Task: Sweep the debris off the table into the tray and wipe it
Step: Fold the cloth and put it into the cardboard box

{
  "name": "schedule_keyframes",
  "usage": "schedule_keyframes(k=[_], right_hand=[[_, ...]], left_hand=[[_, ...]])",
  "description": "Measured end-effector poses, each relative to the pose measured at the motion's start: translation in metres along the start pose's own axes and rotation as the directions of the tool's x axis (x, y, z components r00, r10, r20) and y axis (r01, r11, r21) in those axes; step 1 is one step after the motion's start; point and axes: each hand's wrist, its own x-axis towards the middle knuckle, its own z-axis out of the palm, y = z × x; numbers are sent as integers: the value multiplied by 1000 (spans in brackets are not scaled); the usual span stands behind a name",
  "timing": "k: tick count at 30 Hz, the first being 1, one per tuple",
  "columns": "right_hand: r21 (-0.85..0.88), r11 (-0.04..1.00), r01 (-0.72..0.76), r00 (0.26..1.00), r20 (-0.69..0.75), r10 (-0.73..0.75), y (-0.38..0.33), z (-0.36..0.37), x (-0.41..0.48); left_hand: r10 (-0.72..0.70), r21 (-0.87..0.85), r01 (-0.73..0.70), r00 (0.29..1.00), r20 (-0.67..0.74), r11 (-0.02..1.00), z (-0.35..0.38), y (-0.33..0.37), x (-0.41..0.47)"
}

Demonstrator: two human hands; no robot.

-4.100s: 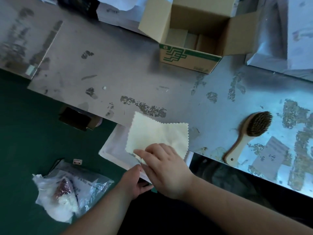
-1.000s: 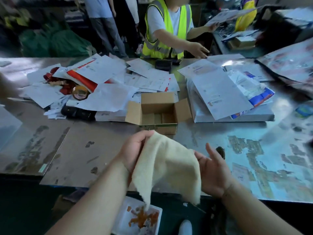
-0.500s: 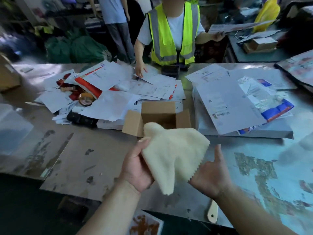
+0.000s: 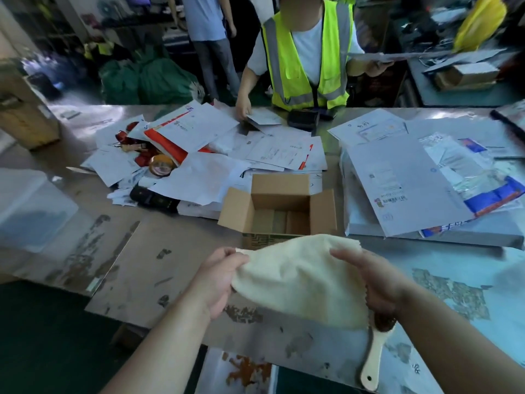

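Gripping opposite edges, left hand and right hand hold the cloth aloft.

an open cardboard box stands in the middle, flaps spread, with flat brown pieces inside. left of it and beyond lies a loose heap of white papers, with a red-edged envelope, a roll of brown tape and a black device at its near edge. right of the box, grey mailers are stacked, a blue-and-white plastic pack on top. on the far side a person in a yellow vest holds up a sheet, a black pouch in front of them. far left are green sacks, a person in blue and a brown carton.
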Motion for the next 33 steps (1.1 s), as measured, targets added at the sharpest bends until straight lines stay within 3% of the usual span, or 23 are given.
schedule_keyframes(k=[5,9,12,15,18,21,24,28,33], right_hand=[[-179,977,119,991,-37,-127,-21,20,-13],[-147,913,381,920,160,-359,-50,49,-38],[-173,867,468,881,168,-442,-60,66,-39],[-530,680,506,825,69,-560,-59,98,-39],[-633,566,528,759,52,-649,-57,129,-50],[-611,585,533,754,30,-656,-56,150,-55],[-610,598,520,749,-11,-663,-58,172,-59],[-450,733,511,803,-55,-594,-58,191,-61],[-340,812,475,849,-63,-524,-35,212,-63]], left_hand=[[-80,58,70,978,193,996,-27,27,6],[227,-155,-180,892,391,972,-61,68,1],[312,-12,-336,861,402,942,-80,91,-5],[332,121,-399,868,368,909,-90,110,-16],[361,35,-387,886,289,921,-107,123,-20],[396,-46,-402,869,297,915,-132,137,-17],[377,-76,-379,836,399,922,-154,149,-23],[355,-173,-311,822,444,935,-172,161,-44],[335,-215,-260,796,504,941,-191,158,-44]])
